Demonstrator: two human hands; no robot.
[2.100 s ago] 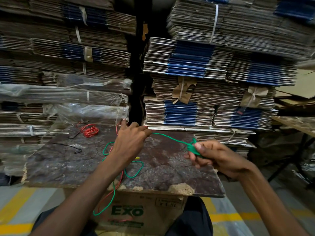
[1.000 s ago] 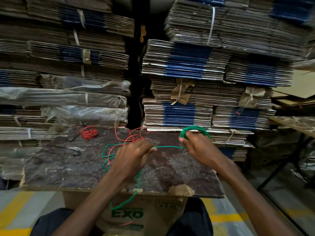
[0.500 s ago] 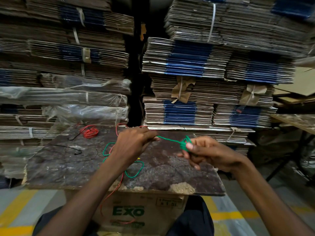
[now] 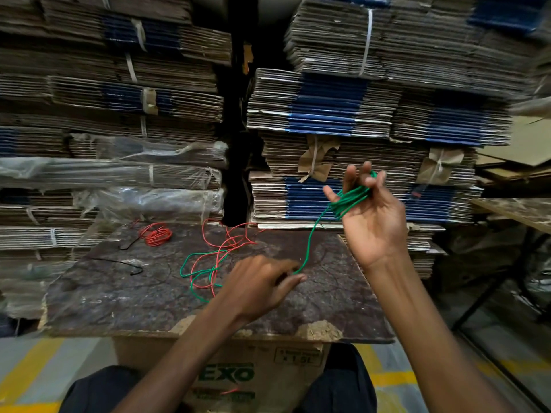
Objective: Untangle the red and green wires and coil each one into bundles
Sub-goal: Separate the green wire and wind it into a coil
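My right hand (image 4: 369,222) is raised palm-up above the board's far right corner, with several loops of the green wire (image 4: 310,242) wound round its fingers. From that coil the green wire runs down to my left hand (image 4: 259,284), which pinches it just above the board. Left of that hand, the loose green wire lies tangled with the red wire (image 4: 226,242) on the dark board (image 4: 119,293). A small coiled red bundle (image 4: 158,235) sits at the board's far left.
A thin black wire (image 4: 125,263) lies on the left of the board. The board rests on a cardboard box (image 4: 268,371) printed EXO, between my knees. Tall stacks of flattened cartons (image 4: 343,114) rise right behind. A table edge (image 4: 515,213) stands at right.
My right hand has lifted up and turned palm-up with the green coil round its fingers. My left hand has dropped lower and nearer, pinching the green wire, which now hangs steeply between the hands.
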